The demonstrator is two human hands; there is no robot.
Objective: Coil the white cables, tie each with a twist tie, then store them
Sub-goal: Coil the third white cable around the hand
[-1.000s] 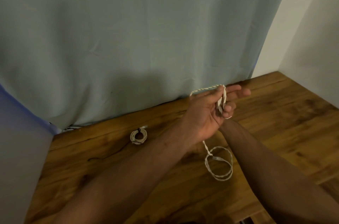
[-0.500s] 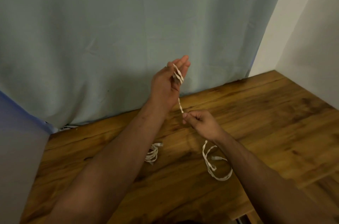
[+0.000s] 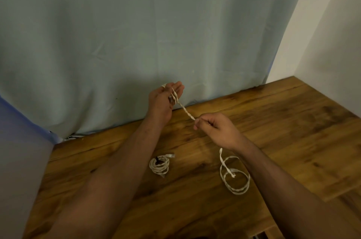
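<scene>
Two hands are coiling the cable (image 3: 186, 111): my left hand (image 3: 161, 102) is holding the loops, my right hand (image 3: 217, 129) is pinching it. Next, I think, I'm winding more.

We count two cables: a coiled cable (image 3: 159, 166) and a loose cable (image 3: 187, 111). We see two hands, a left hand (image 3: 160, 102) and a right hand (image 3: 216, 129), and one table (image 3: 293, 121).

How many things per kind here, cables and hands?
White cables: 2 (coiled cable, loose cable)
Hands: 2 (left hand, right hand)
Total: 4
</scene>
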